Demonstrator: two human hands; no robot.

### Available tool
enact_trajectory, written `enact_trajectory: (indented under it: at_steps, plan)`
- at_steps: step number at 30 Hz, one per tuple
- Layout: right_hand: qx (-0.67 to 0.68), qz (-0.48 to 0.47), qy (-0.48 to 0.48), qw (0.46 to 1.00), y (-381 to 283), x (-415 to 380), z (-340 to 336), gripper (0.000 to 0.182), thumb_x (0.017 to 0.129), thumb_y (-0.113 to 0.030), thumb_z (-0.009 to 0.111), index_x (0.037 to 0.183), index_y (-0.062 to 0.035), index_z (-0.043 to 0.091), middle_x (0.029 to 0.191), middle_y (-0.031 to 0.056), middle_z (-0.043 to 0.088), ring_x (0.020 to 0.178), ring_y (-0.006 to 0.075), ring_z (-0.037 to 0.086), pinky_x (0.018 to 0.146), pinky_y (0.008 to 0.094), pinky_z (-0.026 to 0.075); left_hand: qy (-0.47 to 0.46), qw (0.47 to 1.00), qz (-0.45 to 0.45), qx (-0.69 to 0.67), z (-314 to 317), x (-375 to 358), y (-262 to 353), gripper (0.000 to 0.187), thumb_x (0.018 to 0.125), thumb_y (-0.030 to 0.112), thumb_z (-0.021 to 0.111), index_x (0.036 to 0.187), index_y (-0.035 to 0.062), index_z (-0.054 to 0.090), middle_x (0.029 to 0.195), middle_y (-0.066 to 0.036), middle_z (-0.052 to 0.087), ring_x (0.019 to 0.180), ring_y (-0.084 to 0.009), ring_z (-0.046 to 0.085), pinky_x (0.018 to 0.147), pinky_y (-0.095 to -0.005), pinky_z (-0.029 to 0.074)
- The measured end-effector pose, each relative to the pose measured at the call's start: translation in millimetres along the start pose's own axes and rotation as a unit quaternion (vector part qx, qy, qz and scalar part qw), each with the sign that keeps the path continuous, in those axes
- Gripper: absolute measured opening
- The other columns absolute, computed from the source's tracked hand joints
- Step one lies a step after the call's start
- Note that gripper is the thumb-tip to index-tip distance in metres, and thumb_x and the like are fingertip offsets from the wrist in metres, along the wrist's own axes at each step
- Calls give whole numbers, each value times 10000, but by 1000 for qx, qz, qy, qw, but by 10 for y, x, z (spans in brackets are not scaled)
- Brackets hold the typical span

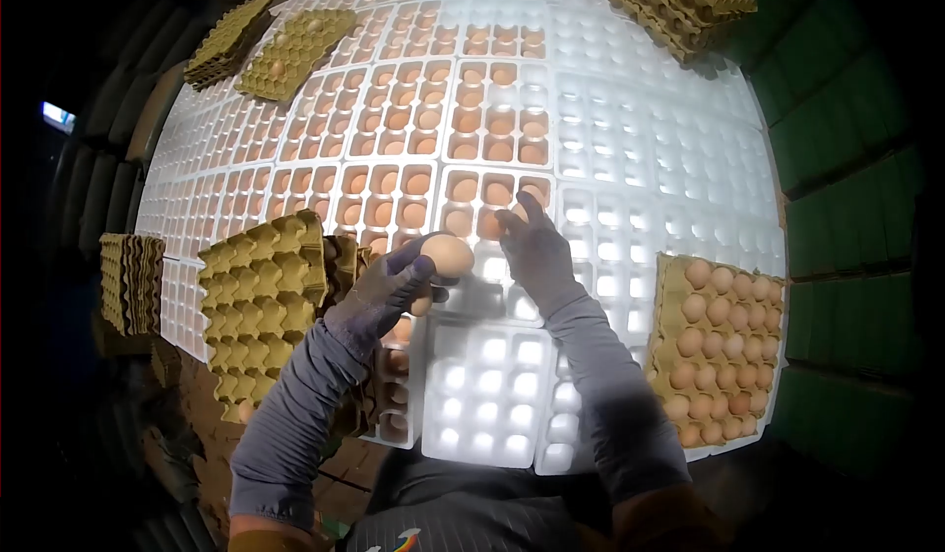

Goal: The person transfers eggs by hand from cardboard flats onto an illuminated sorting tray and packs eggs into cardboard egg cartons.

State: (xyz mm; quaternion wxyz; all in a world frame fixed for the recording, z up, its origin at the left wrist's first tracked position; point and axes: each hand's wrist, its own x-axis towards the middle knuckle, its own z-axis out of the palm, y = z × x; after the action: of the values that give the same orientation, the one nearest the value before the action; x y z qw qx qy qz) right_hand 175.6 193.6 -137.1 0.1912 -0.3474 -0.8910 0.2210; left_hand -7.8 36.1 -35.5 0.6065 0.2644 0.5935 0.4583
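Observation:
Gloved and grey-sleeved, my left hand (392, 281) holds a brown egg (448, 256) between thumb and fingers, with another egg (421, 302) partly showing beneath the fingers. My right hand (535, 249), also gloved, reaches over a white foam tray (497, 321) and has its fingers around an egg (529, 207) at the tray's right side. Several brown eggs fill the upper cells of this tray, while its visible lower cells are empty. The palm side of my left hand is partly hidden.
Yellow pulp trays (258, 306) stand at the left, and a pulp tray full of eggs (717, 350) lies at the right. More stacks stand at the back left (228, 42) and back right (679, 6). White foam trays (487, 395) cover the surface.

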Motion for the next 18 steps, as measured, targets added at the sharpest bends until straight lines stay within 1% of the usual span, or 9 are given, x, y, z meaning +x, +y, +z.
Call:
enact_trajectory:
  at_steps: [1,4,6,8,10,11,14,15,18]
  plan:
    - [61,37,-14,997,-26,-74,-36,326,884,-158,661,1208,-157,625,1367,115,514,1119,320,636,897,417,567,12,1000,-1,8,3,-7,16,681,959,508,651,1415,21,514,1107,-68,689,943,-133,662,843,-262,539]
    - [167,-45,33,984,-140,-296,-123,334,879,-164,668,1210,-153,622,1314,103,568,1078,300,666,874,408,578,42,999,-26,-20,-33,94,-74,592,986,400,658,1413,16,515,1096,-63,685,940,-133,663,803,-251,534]
    - [201,-20,-70,977,-214,-357,-99,372,886,-163,664,1255,-169,616,1298,69,593,1085,314,661,902,413,568,84,995,-38,-29,18,142,-115,563,995,362,655,1416,16,513,1085,-59,685,930,-138,666,795,-249,532]
    - [202,-23,-96,974,-189,-303,18,380,873,-72,686,1241,-154,641,1174,98,646,1073,312,656,893,402,550,108,990,-49,-76,-4,269,-254,528,1014,351,624,1403,10,520,1119,-83,676,971,-163,657,830,-269,534]
    - [198,-3,-11,980,-244,-289,-51,399,872,-63,681,1260,-138,627,1122,102,637,1026,315,650,870,403,543,112,987,-47,-106,0,364,-369,516,1025,356,602,1398,8,523,1151,-100,669,1001,-180,649,852,-280,532]
    - [195,6,31,980,-260,-293,-82,408,872,-58,678,1270,-130,621,1096,104,633,1002,316,647,859,404,539,131,971,-31,-197,84,439,-457,499,1038,384,569,1371,14,547,1172,-112,658,1032,-192,638,885,-293,526]
    - [162,-23,77,983,-128,-315,31,420,877,-52,663,1291,-96,604,1056,108,620,975,314,622,863,382,523,129,963,-81,-224,69,659,-633,517,1040,379,561,1400,13,502,1279,-137,596,1119,-228,629,976,-351,555]
    - [116,-61,59,990,-79,-313,26,441,881,-34,652,1315,-81,585,1096,121,611,971,314,604,886,379,509,151,975,-76,-142,47,717,-681,497,1029,360,590,1392,29,516,1265,-122,600,1108,-230,636,951,-349,566]
    - [58,-135,115,982,-22,-341,28,428,914,-49,644,1335,-84,575,1124,108,608,980,256,626,860,349,520,194,970,-31,-140,91,599,-766,454,1030,371,585,1355,55,568,1192,-95,633,1063,-223,654,896,-324,566]
